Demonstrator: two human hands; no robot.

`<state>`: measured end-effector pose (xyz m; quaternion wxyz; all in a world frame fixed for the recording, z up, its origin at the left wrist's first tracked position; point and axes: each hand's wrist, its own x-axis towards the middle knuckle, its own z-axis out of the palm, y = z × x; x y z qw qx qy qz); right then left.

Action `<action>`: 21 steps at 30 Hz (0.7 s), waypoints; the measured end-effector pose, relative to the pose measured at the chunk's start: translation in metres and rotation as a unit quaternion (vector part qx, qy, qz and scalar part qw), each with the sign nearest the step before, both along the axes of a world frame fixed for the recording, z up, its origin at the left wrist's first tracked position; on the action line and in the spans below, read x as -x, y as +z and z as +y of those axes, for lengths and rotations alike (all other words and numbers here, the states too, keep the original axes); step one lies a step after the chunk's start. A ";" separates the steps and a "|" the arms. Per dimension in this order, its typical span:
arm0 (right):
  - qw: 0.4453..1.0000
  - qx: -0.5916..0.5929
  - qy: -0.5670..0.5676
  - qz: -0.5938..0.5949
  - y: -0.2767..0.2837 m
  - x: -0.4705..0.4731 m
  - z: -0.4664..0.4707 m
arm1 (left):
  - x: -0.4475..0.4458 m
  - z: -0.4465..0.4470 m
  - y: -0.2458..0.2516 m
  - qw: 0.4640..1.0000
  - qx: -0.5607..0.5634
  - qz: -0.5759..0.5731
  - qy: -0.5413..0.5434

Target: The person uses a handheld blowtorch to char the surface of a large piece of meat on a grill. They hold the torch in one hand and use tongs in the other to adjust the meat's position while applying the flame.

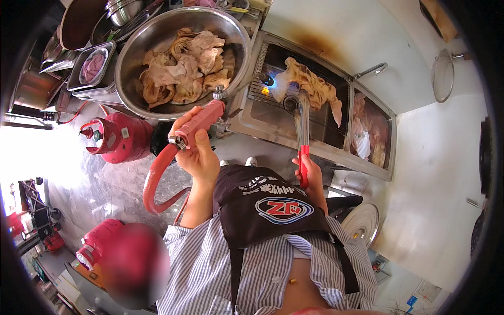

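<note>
My left hand (199, 151) grips the pink handle of a gas torch (201, 120), from which a red hose loops down. Over the left sink basin, the torch's nozzle (267, 80) gives off a blue flame with some orange beneath. That flame meets the left end of a browned piece of meat or skin (315, 84) on a wire rack (258, 88). My right hand (312, 173) is closed around the red handles of metal tongs (304, 130), whose tips reach the meat's lower edge. Whether the tips pinch it is hard to tell.
A large steel bowl (126, 67) of similar pieces stands left of the sink (252, 128). The right basin holds more meat and a plastic bag (361, 143). A faucet (370, 71) projects from the back wall. Red gas cylinders (126, 138) stand on the floor at left.
</note>
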<state>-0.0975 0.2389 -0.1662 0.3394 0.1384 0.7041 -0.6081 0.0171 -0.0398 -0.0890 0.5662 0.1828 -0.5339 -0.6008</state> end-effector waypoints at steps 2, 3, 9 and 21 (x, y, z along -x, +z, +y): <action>1.000 -0.001 0.000 0.001 -0.002 0.001 0.001 | 0.000 0.002 -0.001 1.000 0.007 0.005 0.007; 1.000 0.000 -0.001 0.002 -0.003 0.002 0.002 | 0.000 0.003 -0.001 1.000 0.008 0.008 0.010; 1.000 0.003 0.010 0.001 -0.006 0.003 0.007 | 0.001 0.007 0.000 1.000 -0.002 0.011 0.004; 1.000 0.000 -0.002 -0.008 -0.009 -0.002 0.020 | 0.008 0.007 0.004 1.000 0.013 0.014 0.007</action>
